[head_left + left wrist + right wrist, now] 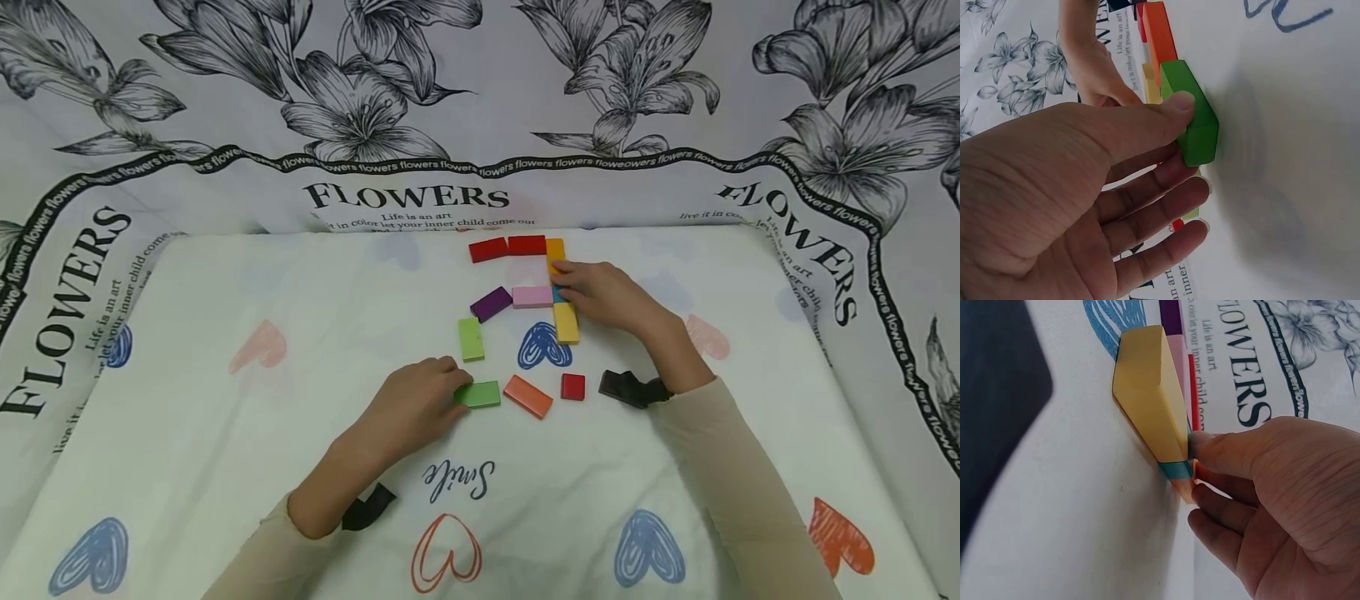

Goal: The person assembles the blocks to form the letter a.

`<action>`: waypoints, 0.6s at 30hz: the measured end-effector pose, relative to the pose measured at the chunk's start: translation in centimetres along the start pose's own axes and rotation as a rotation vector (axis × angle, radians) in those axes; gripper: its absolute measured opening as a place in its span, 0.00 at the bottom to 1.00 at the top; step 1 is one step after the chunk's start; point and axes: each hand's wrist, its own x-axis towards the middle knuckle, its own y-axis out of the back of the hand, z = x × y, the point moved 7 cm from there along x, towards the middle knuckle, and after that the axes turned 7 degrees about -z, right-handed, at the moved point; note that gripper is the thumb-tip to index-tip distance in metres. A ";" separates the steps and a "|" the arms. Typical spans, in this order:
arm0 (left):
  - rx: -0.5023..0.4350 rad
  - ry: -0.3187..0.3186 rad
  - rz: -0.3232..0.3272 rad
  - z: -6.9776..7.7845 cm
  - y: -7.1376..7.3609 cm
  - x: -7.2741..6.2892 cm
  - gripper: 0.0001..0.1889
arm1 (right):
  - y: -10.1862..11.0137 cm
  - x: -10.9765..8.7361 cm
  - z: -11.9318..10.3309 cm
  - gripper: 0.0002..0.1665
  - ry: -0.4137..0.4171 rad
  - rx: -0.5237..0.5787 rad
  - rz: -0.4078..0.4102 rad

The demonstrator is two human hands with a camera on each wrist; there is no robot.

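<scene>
My left hand (416, 404) pinches one end of a green block (483, 394) between thumb and fingers; the left wrist view shows the thumb on its face. Farther off, my right hand (611, 296) has its thumb and fingers at a blue block (1175, 469), mostly hidden by the fingers in the head view. That block sits in a column between an amber block (555, 248) and a yellow block (566, 323). A pink block (532, 297) extends leftward from the column, followed by a purple block (491, 304) and a light green block (472, 340).
Two red blocks (527, 245) lie end to end at the far side, meeting the amber one. Nearer lie an orange block (528, 397) and a small red block (573, 387). A white cloth (300, 467) with printed hearts covers the table. Black straps (633, 389) show by both wrists.
</scene>
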 end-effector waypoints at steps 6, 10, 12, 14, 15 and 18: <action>0.043 -0.035 0.001 0.2 0.0 0.2 0.16 | -0.4 1.1 -0.8 0.26 0.022 -0.005 -0.016; 0.064 -0.058 -0.013 0.5 0.0 1.0 0.16 | -0.5 1.0 -0.6 0.26 -0.004 -0.025 -0.020; 0.059 -0.066 -0.016 0.7 0.0 1.4 0.16 | -0.5 0.9 -0.4 0.26 -0.012 -0.030 -0.021; 0.052 -0.074 -0.016 0.8 -0.1 1.7 0.16 | -0.5 0.8 -0.3 0.26 -0.009 -0.025 -0.017; 0.045 -0.079 -0.012 0.8 -0.1 1.9 0.16 | -0.5 0.7 -0.3 0.26 -0.008 -0.022 -0.016; 0.023 -0.097 -0.012 0.9 -0.3 2.3 0.17 | -0.4 0.5 -0.2 0.26 -0.002 -0.024 -0.013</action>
